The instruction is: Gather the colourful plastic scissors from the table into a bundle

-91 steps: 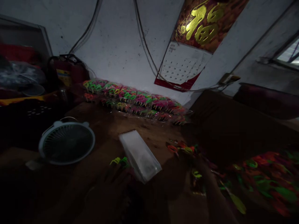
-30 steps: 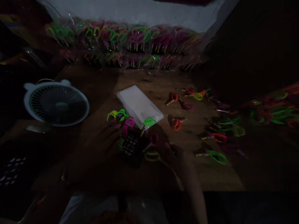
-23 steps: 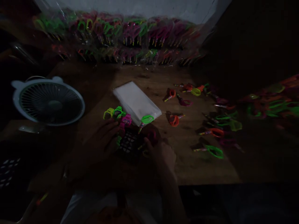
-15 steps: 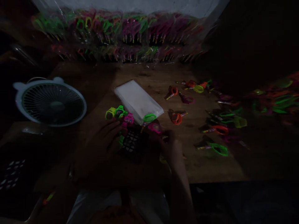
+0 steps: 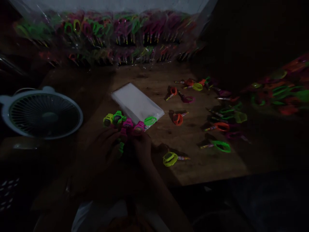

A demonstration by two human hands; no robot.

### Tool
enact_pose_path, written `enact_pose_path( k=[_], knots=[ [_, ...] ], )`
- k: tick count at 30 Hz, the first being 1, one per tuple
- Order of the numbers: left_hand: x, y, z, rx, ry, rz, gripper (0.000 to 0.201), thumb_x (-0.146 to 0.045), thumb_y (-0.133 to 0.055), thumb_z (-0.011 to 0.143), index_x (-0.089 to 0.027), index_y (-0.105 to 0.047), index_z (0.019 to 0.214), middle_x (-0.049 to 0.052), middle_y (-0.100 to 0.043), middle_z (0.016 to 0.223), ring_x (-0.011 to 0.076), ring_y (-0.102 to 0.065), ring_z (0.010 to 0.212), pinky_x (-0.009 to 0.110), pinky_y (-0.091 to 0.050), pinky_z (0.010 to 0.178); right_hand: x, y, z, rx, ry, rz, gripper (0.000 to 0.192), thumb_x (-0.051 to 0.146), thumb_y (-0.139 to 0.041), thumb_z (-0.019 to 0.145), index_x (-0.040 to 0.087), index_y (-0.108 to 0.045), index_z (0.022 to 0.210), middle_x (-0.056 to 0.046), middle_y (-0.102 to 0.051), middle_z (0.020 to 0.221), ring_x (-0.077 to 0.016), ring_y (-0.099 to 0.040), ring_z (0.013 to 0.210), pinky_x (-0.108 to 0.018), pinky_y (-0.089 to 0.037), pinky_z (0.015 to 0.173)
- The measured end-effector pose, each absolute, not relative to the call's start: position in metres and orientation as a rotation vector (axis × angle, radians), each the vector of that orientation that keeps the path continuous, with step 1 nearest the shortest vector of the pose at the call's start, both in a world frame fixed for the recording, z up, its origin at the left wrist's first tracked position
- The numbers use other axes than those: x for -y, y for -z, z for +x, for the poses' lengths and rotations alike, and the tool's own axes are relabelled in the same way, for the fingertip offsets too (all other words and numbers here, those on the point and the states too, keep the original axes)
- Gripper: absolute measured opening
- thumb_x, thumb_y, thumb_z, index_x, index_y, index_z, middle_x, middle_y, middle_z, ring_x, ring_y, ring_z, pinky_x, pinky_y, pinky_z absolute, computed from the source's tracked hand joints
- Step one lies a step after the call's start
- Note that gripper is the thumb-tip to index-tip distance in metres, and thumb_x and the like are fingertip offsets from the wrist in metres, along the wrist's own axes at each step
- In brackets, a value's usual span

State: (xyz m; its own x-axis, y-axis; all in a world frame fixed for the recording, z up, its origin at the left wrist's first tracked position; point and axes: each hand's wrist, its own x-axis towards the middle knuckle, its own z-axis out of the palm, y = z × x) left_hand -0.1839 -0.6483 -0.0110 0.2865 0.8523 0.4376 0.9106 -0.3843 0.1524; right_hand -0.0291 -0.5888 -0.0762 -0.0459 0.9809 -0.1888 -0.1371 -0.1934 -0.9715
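Head view: my right hand (image 5: 143,146) pinches a watch (image 5: 139,128) beside the pack (image 5: 138,100), best done lightly. Left hand (image 5: 106,141) gripping? Can't tell.

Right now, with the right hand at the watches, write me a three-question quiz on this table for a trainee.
1. Multiple choice: what colour is the watch in the right hand? a) orange, b) green, c) pink.

2. True or false: the fan is to the left of the white packet.

3. Fill the gap: the bagged watches lie along the ___ side of the table, as seen from the person.

Key: 1. c; 2. true; 3. far.
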Motion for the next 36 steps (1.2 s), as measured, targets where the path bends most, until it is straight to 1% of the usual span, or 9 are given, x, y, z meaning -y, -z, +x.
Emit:
enact_pose_path(
  k=[6, 13, 17, 20, 23, 27, 32, 34, 36],
  knots=[
    [0.648, 0.011, -0.184, 1.65, 0.69, -2.405, 0.038, -0.026, -0.055, 0.091, -0.018, -0.051, 0.128, 0.009, -0.061, 0.126, 0.0244, -0.053, 0.121, 0.039, -0.041, 0.105, 0.587, 0.076, -0.023, 1.353, -1.353, -1.219, 0.016, 0.026, -0.06, 0.076, 0.019, -0.072, 0.085, -0.001, -0.074, 0.078, -0.0206, -0.063, 0.073, -0.028, -0.048, 0.067],
    [0.647, 0.01, -0.183, 1.64, 0.669, -2.394, 0.038, -0.027, -0.054, 0.091, -0.015, -0.051, 0.128, 0.01, -0.063, 0.124, 0.0239, -0.053, 0.12, 0.038, -0.038, 0.106, 0.585, 0.06, -0.035, 1.659, -1.162, -1.38, 0.033, 0.008, -0.055, 0.083, 0.019, -0.072, 0.108, -0.007, -0.076, 0.1, -0.0209, -0.069, 0.087, -0.026, -0.049, 0.078],
    [0.649, 0.012, -0.183, 1.745, 0.666, -2.409, 0.04, -0.029, -0.05, 0.094, -0.018, -0.048, 0.132, 0.009, -0.058, 0.132, 0.0229, -0.05, 0.126, 0.039, -0.037, 0.109, 0.585, 0.04, -0.014, 1.848, -1.097, -1.532, 0.026, 0.022, -0.061, 0.089, 0.022, -0.069, 0.113, -0.007, -0.075, 0.103, -0.0216, -0.069, 0.094, -0.026, -0.049, 0.082],
    [0.649, 0.011, -0.182, 1.794, 0.684, -2.427, 0.04, -0.032, -0.047, 0.095, -0.02, -0.047, 0.133, 0.008, -0.057, 0.135, 0.0231, -0.051, 0.127, 0.039, -0.038, 0.108, 0.58, 0.024, -0.002, 1.831, -0.86, -2.028, 0.037, 0.041, -0.054, 0.094, 0.016, -0.062, 0.121, -0.014, -0.073, 0.102, -0.0281, -0.07, 0.092, -0.034, -0.052, 0.078],
    [0.648, 0.009, -0.18, 1.818, 0.658, -2.395, 0.038, -0.034, -0.045, 0.096, -0.019, -0.05, 0.131, 0.009, -0.057, 0.133, 0.0244, -0.052, 0.124, 0.04, -0.038, 0.106, 0.567, 0.023, 0.005, 1.891, -0.778, -2.215, 0.037, 0.039, -0.055, 0.092, 0.01, -0.064, 0.115, -0.021, -0.07, 0.105, -0.0332, -0.07, 0.093, -0.038, -0.052, 0.075],
    [0.649, 0.01, -0.179, 1.814, 0.668, -2.396, 0.039, -0.034, -0.045, 0.097, -0.019, -0.049, 0.132, 0.008, -0.057, 0.134, 0.0232, -0.049, 0.128, 0.04, -0.037, 0.108, 0.567, 0.04, 0.017, 1.682, -0.958, -1.911, 0.021, 0.025, -0.058, 0.087, 0.014, -0.071, 0.1, -0.014, -0.074, 0.096, -0.0272, -0.07, 0.091, -0.034, -0.05, 0.079],
    [0.65, 0.011, -0.18, 1.796, 0.703, -2.413, 0.04, -0.03, -0.047, 0.096, -0.018, -0.047, 0.134, 0.007, -0.056, 0.136, 0.0205, -0.047, 0.13, 0.037, -0.035, 0.111, 0.61, 0.062, 0.009, 1.168, -1.41, -1.284, 0.027, 0.038, -0.07, 0.073, 0.018, -0.072, 0.091, -0.005, -0.075, 0.087, -0.0238, -0.069, 0.083, -0.032, -0.053, 0.075],
    [0.649, 0.01, -0.18, 1.753, 0.7, -2.411, 0.038, -0.028, -0.047, 0.096, -0.017, -0.048, 0.133, 0.008, -0.057, 0.134, 0.0205, -0.049, 0.128, 0.036, -0.036, 0.109, 0.624, 0.067, -0.006, 1.13, -1.505, -1.217, 0.027, 0.036, -0.07, 0.071, 0.018, -0.072, 0.09, -0.005, -0.075, 0.087, -0.0241, -0.069, 0.083, -0.033, -0.054, 0.074],
    [0.649, 0.008, -0.18, 1.747, 0.664, -2.404, 0.037, -0.028, -0.047, 0.096, -0.018, -0.049, 0.131, 0.008, -0.057, 0.133, 0.0215, -0.05, 0.126, 0.036, -0.038, 0.107, 0.629, 0.07, -0.019, 1.206, -1.472, -1.22, 0.025, 0.033, -0.067, 0.073, 0.017, -0.072, 0.091, -0.005, -0.075, 0.089, -0.0246, -0.068, 0.084, -0.033, -0.053, 0.075]
  ],
)
